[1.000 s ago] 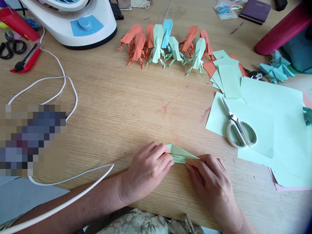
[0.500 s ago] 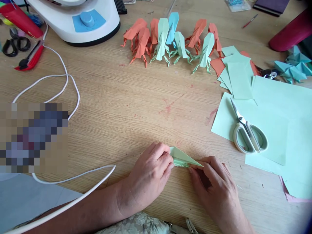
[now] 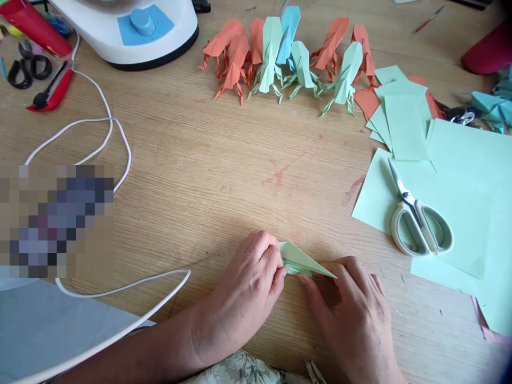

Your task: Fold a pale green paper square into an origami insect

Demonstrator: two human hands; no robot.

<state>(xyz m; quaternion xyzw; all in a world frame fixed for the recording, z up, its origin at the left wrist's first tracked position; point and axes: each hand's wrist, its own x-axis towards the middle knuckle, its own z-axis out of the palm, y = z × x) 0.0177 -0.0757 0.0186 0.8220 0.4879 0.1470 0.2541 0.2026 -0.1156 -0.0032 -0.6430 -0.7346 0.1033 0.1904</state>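
Observation:
A light green folded paper, narrowing to a point on the right, is held just above the wooden table near its front edge. My left hand is closed on the wide left end, fingers over it and thumb at the near side. At the lower edge and pointed end, my right hand pinches the paper between thumb and fingers; part of the fold is hidden behind those fingers.
Scissors lie on green paper sheets at right, beside smaller cut pieces. Several folded paper insects, orange, green and blue, stand at the back. A white cable loops on the left, near a white appliance.
My right thumb has slid left along the lower edge of the folded paper. My left hand keeps its grip. The view has shifted slightly, so the surroundings appear displaced.

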